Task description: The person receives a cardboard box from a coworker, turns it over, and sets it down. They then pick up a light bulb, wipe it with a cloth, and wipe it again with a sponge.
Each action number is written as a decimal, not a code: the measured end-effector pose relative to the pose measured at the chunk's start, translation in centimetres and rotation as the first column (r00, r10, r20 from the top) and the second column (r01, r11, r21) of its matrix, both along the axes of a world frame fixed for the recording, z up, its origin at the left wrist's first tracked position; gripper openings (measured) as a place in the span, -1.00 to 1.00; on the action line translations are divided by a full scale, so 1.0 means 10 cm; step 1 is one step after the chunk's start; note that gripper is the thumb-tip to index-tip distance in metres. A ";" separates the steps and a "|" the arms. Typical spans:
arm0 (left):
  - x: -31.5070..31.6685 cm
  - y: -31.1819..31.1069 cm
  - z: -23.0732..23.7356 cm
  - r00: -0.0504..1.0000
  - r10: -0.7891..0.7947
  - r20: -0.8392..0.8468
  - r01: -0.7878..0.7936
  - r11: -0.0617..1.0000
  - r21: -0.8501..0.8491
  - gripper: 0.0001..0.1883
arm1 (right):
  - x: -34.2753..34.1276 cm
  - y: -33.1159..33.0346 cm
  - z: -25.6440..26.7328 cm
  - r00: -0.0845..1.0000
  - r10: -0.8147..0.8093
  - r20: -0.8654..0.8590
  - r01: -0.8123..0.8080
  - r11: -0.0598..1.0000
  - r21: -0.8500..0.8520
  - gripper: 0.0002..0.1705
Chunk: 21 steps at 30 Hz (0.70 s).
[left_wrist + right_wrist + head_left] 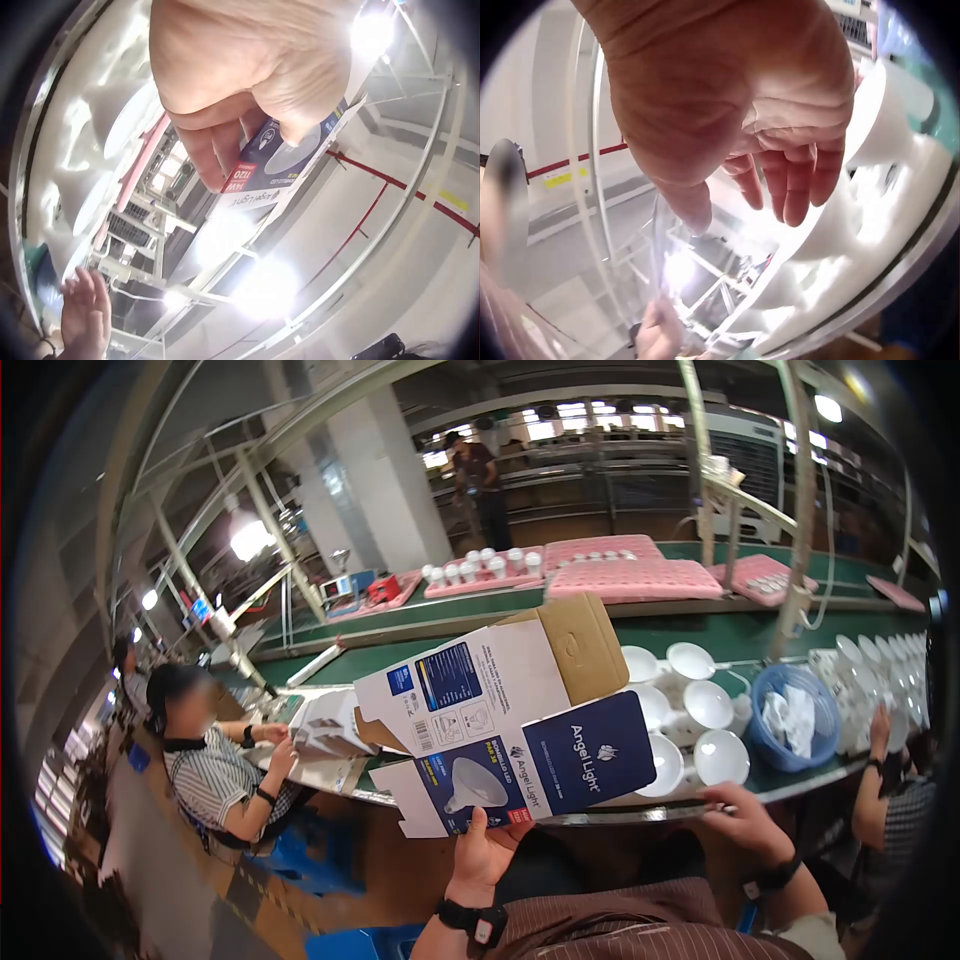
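Left hand [483,855] pinches carton [515,690], lower centre | right hand [750,822] loosely open, nearer bulbs [722,758], lower right | carton's long axis rises rightward

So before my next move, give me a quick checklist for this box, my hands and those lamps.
1. Left hand holding the box: ok, thumb on its printed face.
2. Right hand free: ok, open and holding nothing.
3. Box closed up: not ok, the brown flap sticks out.
4. Box empty inside: cannot tell, the interior is hidden.
5. White lamps nearby: ok, on the bench beside your right hand, probably within reach.
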<state>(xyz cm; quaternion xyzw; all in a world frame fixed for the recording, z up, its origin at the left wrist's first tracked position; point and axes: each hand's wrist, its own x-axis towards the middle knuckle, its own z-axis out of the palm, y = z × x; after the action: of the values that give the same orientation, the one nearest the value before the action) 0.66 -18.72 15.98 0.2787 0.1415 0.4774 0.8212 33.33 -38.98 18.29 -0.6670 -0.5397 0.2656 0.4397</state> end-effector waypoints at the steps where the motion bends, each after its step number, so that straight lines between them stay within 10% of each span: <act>1: 0.06 -0.01 0.02 0.999 -0.031 -0.012 0.031 0.999 0.016 -0.51 | -0.12 0.11 -0.02 0.985 0.132 -0.114 -0.134 0.991 -0.014 -0.52; 7: 0.43 -0.50 0.11 0.969 -0.246 0.016 0.246 0.969 -0.006 -0.49 | -0.51 0.32 -0.12 0.799 0.409 -0.440 -0.390 0.910 0.137 -0.41; 11: 0.63 -0.73 -0.01 0.917 -0.392 0.068 0.397 0.913 -0.091 -0.52 | -0.63 0.21 0.11 0.859 0.150 -0.490 0.056 0.923 0.381 -0.49; 15: 0.38 -0.46 -0.26 0.852 -0.523 0.020 0.518 0.848 0.113 -0.48 | -0.21 0.14 0.14 0.616 0.297 -0.730 0.047 0.911 0.410 -0.50; 21: -0.02 -0.08 -0.32 0.912 -0.363 -0.191 0.389 0.913 0.124 -0.08 | 0.35 -0.32 0.31 0.688 0.223 -0.690 -0.040 0.962 0.271 -0.51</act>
<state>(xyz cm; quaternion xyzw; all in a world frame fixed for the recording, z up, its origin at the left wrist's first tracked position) 0.50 -19.56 12.79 0.4036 0.1135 0.2950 0.8586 36.81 -42.17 21.38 -0.4137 -0.4005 0.4688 0.6698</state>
